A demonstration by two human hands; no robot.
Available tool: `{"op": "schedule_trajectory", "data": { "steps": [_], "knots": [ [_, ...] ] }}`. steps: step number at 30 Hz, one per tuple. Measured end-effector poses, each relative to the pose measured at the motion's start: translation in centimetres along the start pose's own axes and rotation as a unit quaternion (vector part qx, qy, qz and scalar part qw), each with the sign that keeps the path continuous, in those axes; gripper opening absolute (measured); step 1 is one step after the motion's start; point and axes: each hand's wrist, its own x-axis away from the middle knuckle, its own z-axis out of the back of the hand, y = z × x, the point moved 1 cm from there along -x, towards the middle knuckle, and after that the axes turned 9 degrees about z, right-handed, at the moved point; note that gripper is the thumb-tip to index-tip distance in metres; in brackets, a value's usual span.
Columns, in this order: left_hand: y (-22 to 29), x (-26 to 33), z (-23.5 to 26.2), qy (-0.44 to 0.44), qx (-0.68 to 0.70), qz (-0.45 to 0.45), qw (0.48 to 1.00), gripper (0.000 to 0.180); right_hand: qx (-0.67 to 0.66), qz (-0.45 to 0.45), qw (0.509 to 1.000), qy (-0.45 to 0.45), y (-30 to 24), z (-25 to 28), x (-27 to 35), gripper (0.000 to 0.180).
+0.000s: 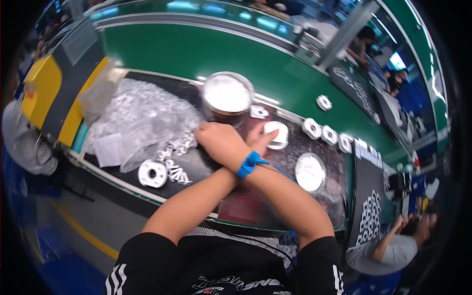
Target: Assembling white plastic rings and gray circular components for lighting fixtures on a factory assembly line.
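Observation:
My forearms cross, the right one over the left. My left hand point(258, 139) reaches to the right and grips a white round plastic part point(276, 135), thumb on its top. Over on the left side, my right hand point(221, 140), with a blue wrist strap point(251, 164), is closed beside a scatter of small white plastic pieces point(184, 145). Its fingertips are hidden, so what they hold does not show. Just behind both hands stands a round metal tin point(227, 96) with a whitish top. A small white part point(259, 112) lies right of the tin.
A large clear plastic bag point(142, 108) covers the left of the table. Near the front edge lies a white ring-shaped part point(153, 173). A white disc point(310, 171) sits at right, with several white parts point(328, 134) behind it. Another person point(393, 248) is at far right.

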Motion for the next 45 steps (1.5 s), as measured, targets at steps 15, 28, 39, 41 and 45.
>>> {"op": "schedule_trajectory", "data": {
  "steps": [15,28,39,41,45],
  "knots": [
    [1.1,1.4,-1.6,0.03,-0.08,0.033,0.996,0.042,-0.022,-0.391,0.902,0.184,2.4,12.9,26.0,0.011],
    [1.2,1.4,-1.3,0.006,-0.083,0.027,0.996,0.042,0.041,-0.406,0.904,0.129,6.2,8.7,27.5,0.009],
    [1.6,1.7,-1.5,0.007,-0.092,0.036,0.995,0.041,0.075,-0.426,0.894,0.121,6.5,8.6,27.6,0.006],
    [1.7,1.9,-1.9,0.002,-0.093,0.04,0.995,0.04,0.082,-0.425,0.894,0.117,6.5,8.5,27.8,0.006],
    [1.6,1.9,-1.9,-0.006,-0.093,0.045,0.995,0.042,0.074,-0.414,0.898,0.132,6.5,8.6,27.8,0.007]
  ]
}}
